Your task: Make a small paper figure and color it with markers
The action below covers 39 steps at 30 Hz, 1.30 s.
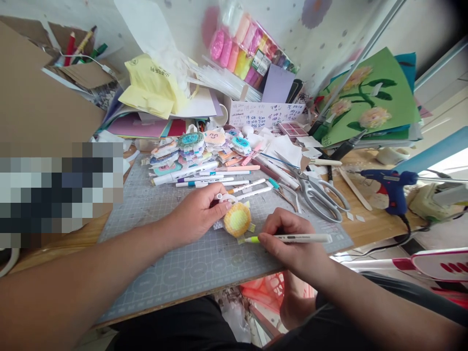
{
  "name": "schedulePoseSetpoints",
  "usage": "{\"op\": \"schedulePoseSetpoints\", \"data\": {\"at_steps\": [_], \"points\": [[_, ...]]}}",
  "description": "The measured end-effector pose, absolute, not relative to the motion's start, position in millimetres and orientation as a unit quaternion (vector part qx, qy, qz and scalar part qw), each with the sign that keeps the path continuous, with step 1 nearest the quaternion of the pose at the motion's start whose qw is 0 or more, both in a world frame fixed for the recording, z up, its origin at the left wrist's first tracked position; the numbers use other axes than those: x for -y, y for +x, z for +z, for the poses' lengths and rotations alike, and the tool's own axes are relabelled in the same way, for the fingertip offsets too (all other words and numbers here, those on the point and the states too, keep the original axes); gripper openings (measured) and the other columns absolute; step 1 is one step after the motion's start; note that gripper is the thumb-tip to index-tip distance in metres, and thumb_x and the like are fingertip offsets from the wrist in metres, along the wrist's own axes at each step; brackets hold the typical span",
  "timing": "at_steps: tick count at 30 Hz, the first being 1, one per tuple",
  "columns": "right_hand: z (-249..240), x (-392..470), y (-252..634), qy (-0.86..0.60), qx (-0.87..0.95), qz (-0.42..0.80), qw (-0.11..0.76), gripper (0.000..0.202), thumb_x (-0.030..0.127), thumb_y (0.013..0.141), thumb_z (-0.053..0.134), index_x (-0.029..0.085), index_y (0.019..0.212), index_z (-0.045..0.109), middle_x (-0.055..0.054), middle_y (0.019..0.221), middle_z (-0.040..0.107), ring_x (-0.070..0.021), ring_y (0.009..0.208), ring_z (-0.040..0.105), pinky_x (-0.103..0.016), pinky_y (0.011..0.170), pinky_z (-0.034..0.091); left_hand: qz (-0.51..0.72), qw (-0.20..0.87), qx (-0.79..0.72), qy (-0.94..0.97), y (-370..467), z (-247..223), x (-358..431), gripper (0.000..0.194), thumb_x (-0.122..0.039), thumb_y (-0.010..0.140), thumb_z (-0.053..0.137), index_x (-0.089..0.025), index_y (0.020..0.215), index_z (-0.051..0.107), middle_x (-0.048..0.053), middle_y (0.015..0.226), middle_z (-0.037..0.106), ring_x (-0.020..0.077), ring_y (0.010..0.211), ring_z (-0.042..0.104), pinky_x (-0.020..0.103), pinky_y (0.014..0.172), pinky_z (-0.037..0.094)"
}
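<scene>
Between the thumb and fingers of my left hand [199,212] is a small round craft piece [237,219], orange around a pale yellow middle, with little tabs at its rim. A white round end, perhaps of a pen, also shows at those fingers. My right hand [288,236] grips a white marker [305,238] with a yellow-green tip. That tip points left at the piece's lower tab and seems to touch it. Both hands are low over the grey cutting mat [175,273]. Just beyond them lie several loose markers [219,179].
Several stacked craft pieces [192,144] stand behind the markers. To the right are grey-handled scissors [321,195] and a blue glue gun [391,187] with its cord. Green paper with flowers [369,97] leans behind. A cardboard sheet [44,92] blocks the left side.
</scene>
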State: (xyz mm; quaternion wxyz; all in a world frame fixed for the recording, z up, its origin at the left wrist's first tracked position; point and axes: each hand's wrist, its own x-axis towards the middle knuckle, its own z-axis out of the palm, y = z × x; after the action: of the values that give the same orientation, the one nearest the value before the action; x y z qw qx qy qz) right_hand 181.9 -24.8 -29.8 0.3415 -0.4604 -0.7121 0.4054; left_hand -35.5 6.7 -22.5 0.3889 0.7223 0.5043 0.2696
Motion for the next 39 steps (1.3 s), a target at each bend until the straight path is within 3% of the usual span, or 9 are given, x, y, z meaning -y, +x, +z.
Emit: {"op": "schedulePoseSetpoints", "data": {"at_steps": [17,39], "points": [[-32.5,28.4,180.1,-0.425,0.749,0.403,0.308,0.018,0.025,0.079,0.061,0.019,0.066,0.050,0.000,0.059,0.056,-0.0119,0.052,0.048,-0.025,0.048,0.038,0.281,0.383,-0.500,0.723,-35.0,-19.9,-4.5,0.018,-0.035,0.085,0.047,-0.020,0.074,0.047,-0.005,0.063,0.045,0.0133,0.059,0.042,0.027,0.055,0.032],[-30.2,26.5,184.1,-0.449,0.720,0.408,0.336,0.019,0.022,0.076,0.061,0.020,0.063,0.048,0.002,0.058,0.053,-0.0118,0.053,0.046,-0.024,0.050,0.036,0.268,0.378,-0.507,0.727,-35.0,-20.4,-5.6,0.018,-0.035,0.085,0.046,-0.021,0.074,0.045,-0.006,0.063,0.043,0.0130,0.060,0.040,0.027,0.055,0.032]]}}
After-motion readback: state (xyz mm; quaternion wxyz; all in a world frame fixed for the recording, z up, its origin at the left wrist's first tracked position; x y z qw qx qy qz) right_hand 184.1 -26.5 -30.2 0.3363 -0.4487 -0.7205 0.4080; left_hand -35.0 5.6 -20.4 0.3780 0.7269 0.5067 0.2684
